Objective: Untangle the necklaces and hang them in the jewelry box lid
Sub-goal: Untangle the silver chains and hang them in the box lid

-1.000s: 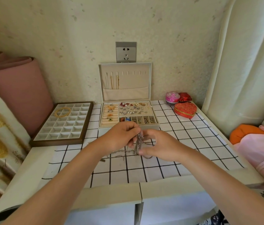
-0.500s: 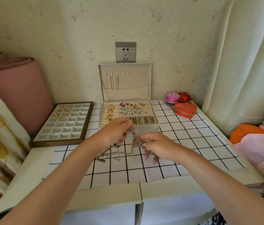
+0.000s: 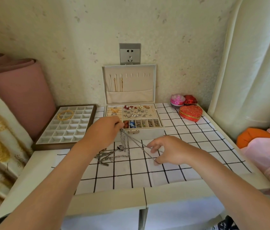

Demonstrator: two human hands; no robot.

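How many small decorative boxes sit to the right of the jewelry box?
3. A pink round box at the back, a shiny red box right beside it, and a red heart-shaped box in front of them on the checked cloth. None seems hidden.

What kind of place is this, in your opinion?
Probably a bedroom corner at home: an open jewelry box on a checked tablecloth, a wall socket above it, a pale curtain at the right.
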